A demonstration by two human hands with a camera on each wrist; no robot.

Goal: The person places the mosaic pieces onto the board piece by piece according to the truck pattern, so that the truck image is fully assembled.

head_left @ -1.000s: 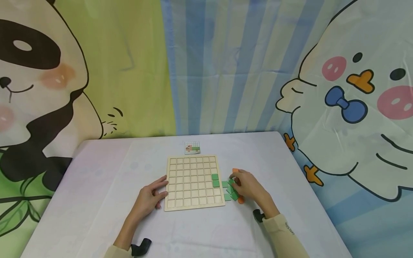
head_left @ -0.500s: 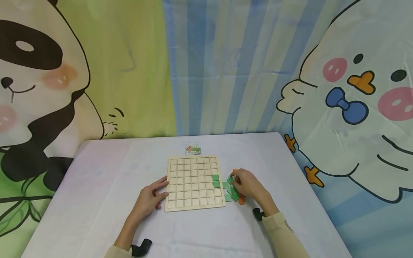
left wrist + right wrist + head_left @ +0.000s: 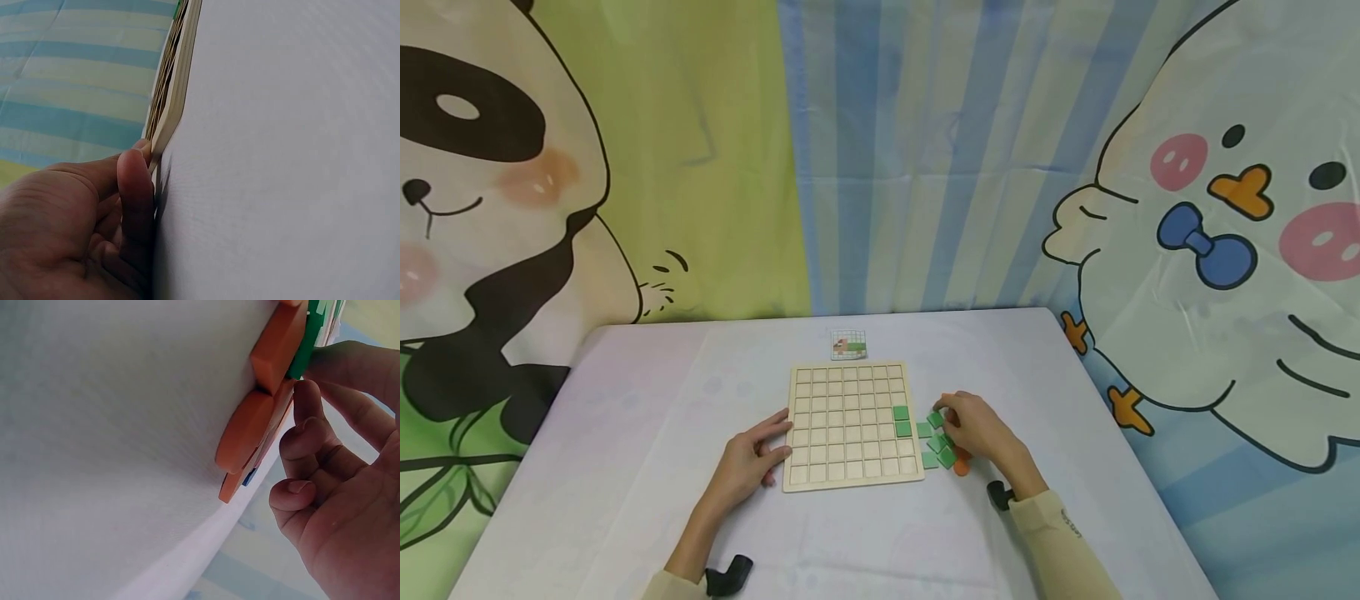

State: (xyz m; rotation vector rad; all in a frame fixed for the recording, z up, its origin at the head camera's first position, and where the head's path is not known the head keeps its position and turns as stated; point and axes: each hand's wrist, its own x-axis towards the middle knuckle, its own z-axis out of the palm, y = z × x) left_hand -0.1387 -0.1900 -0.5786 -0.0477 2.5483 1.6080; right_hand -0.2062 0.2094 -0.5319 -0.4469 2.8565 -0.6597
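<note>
A pale wooden grid board [image 3: 846,433] lies on the table, with two green square tiles set one above the other in cells near its right edge. My left hand [image 3: 745,462] rests at the board's left side, its fingertips and thumb against the edge [image 3: 175,94]. Right of the board is a small pile of green tiles [image 3: 930,459] and orange pieces [image 3: 245,431]. Over that pile my right hand [image 3: 981,429] pinches a green square tile [image 3: 935,419] between finger and thumb. Its other fingers curl beside the orange pieces, partly hiding them.
A small picture card [image 3: 848,345] with a coloured grid pattern lies behind the board. The white-covered table [image 3: 647,417] ends at a printed curtain [image 3: 917,167] at the back. Black wrist mounts [image 3: 728,575] show on both forearms.
The right fingers have shifted slightly within the pile, and some green tiles there have moved a little. My left hand and the board have stayed still.
</note>
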